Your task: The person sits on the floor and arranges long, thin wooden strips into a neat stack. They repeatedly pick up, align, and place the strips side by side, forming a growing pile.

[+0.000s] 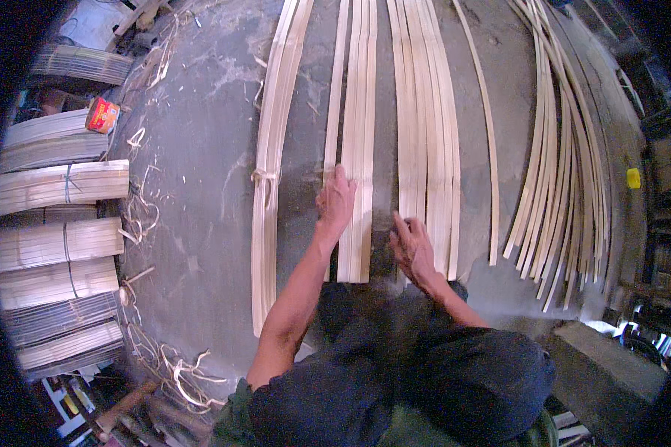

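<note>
Left hand (336, 200) lies flat on the middle group of pale bamboo strips (358, 149), fingers (342, 179) pressed together and stretched forward along the strips, palm down, nothing pinched. Right hand (413, 246) sits at the near end of the next group of strips (425, 134), fingers (400, 222) slightly spread, tips touching a strip edge; whether they pinch it I cannot tell. All strips lie lengthwise on the grey concrete floor (201, 149). Left of the left fingers: a tied bundle of strips (270, 164). Right of the right fingers: a single thin strip (488, 149), then a loose fanned pile of strips (559, 171). Far left: stacked tied bundles (60, 186), curly shavings (138, 216), a small red can (102, 115).
</note>
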Demonstrator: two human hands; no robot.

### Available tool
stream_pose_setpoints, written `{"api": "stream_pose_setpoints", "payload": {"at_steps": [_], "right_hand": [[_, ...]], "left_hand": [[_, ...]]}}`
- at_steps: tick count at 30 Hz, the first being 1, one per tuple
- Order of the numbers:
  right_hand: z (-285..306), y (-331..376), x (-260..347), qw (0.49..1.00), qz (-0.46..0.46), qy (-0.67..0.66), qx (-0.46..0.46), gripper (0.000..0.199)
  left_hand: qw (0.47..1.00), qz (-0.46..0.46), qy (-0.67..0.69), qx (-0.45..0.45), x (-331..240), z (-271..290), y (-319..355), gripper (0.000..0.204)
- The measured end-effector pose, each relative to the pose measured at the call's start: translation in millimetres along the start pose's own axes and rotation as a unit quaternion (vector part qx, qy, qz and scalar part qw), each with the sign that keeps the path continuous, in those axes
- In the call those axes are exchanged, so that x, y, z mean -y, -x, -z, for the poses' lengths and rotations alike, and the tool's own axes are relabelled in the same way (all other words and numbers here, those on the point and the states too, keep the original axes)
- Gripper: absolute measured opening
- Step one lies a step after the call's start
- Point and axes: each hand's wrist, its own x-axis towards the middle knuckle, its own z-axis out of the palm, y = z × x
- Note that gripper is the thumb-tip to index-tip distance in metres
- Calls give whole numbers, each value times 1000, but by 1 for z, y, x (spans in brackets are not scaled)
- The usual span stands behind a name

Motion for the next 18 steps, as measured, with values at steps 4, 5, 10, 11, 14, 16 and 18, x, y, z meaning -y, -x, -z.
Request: {"api": "stream_pose_setpoints", "payload": {"at_steps": [4,5,10,11,14,16,18], "right_hand": [[-2,0,-2,998,-50,38,4,69],[-3,1,-1,998,-60,32,2,70],[-4,1,-10,997,-82,7,8,73],[-6,2,-10,995,-93,-20,3,72],[-15,7,-24,992,-95,-78,-35,70],[-20,9,-28,991,-42,-102,-79,72],[12,0,11,940,-259,-211,66,67]], "left_hand": [[1000,-13,1,7,5,-2,17,57],[1000,-15,1,3,11,-8,23,59],[1000,8,6,20,5,-5,36,58],[1000,-6,-7,1,15,-15,38,58],[999,33,13,27,-2,-6,35,59],[998,39,32,24,-14,8,34,60],[999,8,41,-13,-5,7,41,62]]}}
